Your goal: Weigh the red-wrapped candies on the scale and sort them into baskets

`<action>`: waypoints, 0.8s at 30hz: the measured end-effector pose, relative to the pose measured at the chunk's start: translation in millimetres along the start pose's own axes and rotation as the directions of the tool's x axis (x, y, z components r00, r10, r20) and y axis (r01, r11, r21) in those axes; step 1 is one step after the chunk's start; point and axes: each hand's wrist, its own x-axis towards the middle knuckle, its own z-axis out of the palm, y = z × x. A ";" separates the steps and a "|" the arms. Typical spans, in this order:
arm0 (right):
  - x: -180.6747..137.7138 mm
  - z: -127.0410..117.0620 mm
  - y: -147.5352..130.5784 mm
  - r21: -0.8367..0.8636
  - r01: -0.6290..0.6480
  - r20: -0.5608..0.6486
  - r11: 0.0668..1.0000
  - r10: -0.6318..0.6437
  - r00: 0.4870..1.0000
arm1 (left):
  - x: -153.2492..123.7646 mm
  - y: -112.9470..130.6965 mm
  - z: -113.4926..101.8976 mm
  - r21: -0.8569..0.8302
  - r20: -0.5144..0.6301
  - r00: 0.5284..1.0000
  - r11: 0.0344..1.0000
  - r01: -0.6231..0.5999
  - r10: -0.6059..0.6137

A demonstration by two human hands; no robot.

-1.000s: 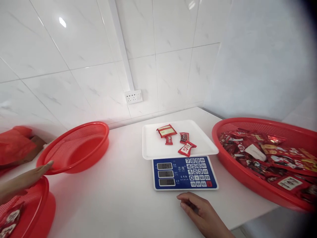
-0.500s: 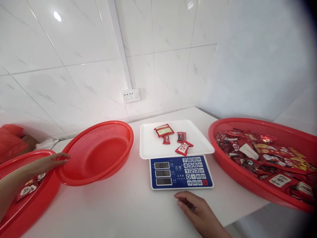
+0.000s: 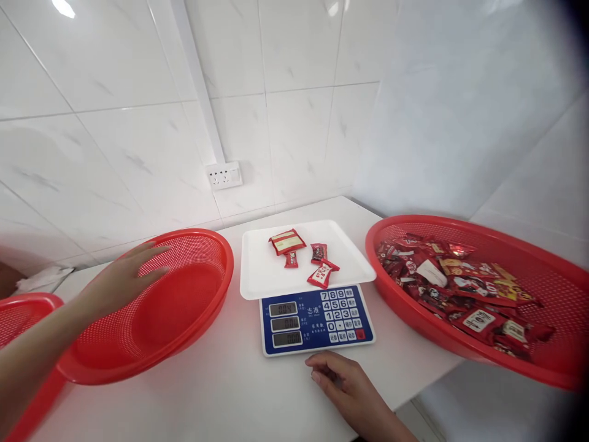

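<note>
My left hand (image 3: pixel 118 277) lies with fingers spread on the far left rim of an empty red mesh basket (image 3: pixel 184 307) left of the scale. My right hand (image 3: pixel 343 383) rests on the white table just in front of the scale, fingers loosely curled, nothing visible in it. The electronic scale (image 3: pixel 317 319) has a blue keypad panel and a white tray (image 3: pixel 257 276) that carries several red wrapped candies (image 3: pixel 321 273).
A large red basket (image 3: pixel 396 294) full of red wrapped candies sits at the right, hanging over the table edge. Another red basket (image 3: pixel 27 304) shows at the far left. A wall socket (image 3: pixel 224 175) is on the tiled wall behind.
My left hand slid the empty red basket rightward next to the scale and now lies on its rim. The view shifted right. My right hand stayed in place.
</note>
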 end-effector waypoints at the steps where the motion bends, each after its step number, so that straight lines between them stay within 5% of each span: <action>1: 0.1 0.2 0.0 0.000 -0.004 -0.005 1.000 0.004 1.000 | 1.9 26.7 3.2 -0.076 0.050 0.995 0.994 -0.084 0.088; 6: -0.5 1.6 0.0 -0.006 0.004 -0.049 1.000 -0.004 0.999 | 12.0 148.4 43.2 -0.186 0.142 0.882 0.887 -0.422 0.450; 10: -1.5 2.3 -1.7 -0.026 0.003 -0.066 1.000 -0.005 0.998 | 24.7 207.1 76.9 -0.159 0.132 0.816 0.824 -0.543 0.563; 15: -2.0 1.1 -4.3 -0.025 0.013 -0.068 1.000 -0.015 0.998 | 34.3 228.4 97.3 -0.123 0.169 0.810 0.828 -0.547 0.561; 24: -1.8 0.1 -5.8 0.020 0.037 -0.078 0.999 -0.036 0.996 | 21.7 250.7 93.7 -0.278 0.138 0.829 0.825 -0.492 0.541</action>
